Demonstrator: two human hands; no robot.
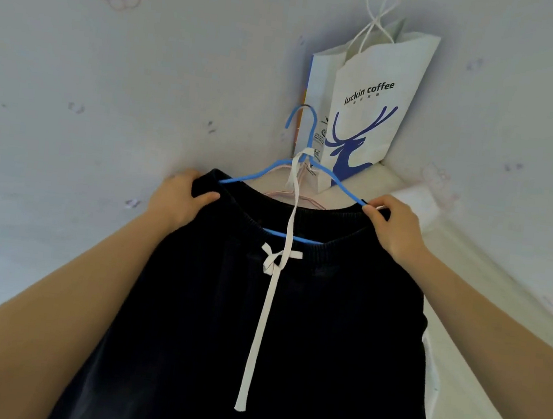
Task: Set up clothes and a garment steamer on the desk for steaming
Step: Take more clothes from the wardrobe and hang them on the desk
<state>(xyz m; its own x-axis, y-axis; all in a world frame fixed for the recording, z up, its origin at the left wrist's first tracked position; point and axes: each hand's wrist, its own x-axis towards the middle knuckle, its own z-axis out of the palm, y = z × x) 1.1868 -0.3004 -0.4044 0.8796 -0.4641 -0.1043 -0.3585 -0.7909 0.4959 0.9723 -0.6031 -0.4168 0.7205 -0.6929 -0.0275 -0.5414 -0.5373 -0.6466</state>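
Note:
A black garment (220, 323) with a ribbed waistband and a white drawstring (265, 311) hangs in front of me on a blue hanger (306, 133). My left hand (180, 198) grips the waistband's left corner. My right hand (394, 222) pinches the right corner where the hanger's end pokes out. The hanger's lower bar shows inside the waistband opening. The hook points up toward the wall corner; what it rests on is hidden. No steamer is in view.
A white paper coffee bag (368, 116) with a blue deer print stands in the wall corner on a white ledge (388, 184). Pale wallpaper (110, 87) with faint prints covers both walls. A white edge (481, 336) runs down the right side.

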